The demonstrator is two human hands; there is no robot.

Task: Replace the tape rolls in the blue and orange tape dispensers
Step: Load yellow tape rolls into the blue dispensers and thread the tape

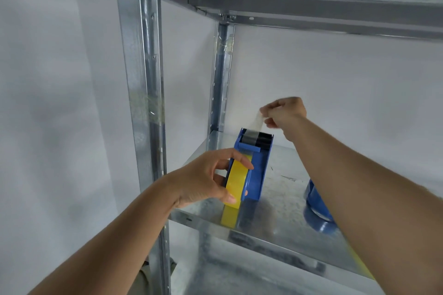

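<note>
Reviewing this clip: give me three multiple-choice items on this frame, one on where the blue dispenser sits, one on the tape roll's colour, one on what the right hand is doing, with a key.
1. Where does the blue tape dispenser stand?
A. on the metal shelf
B. on the floor
C. on a wooden desk

2. What colour is the tape roll in it?
A. red
B. yellow
C. green

3. What is the right hand doing?
A. lying flat on the shelf
B. pinching the tape end above the cutter
C. hanging idle

Key: 1 A, its base rests on the galvanised shelf; 2 B, the roll under the left hand is yellow; 3 B, the fingertips pinch the clear strip.
</note>
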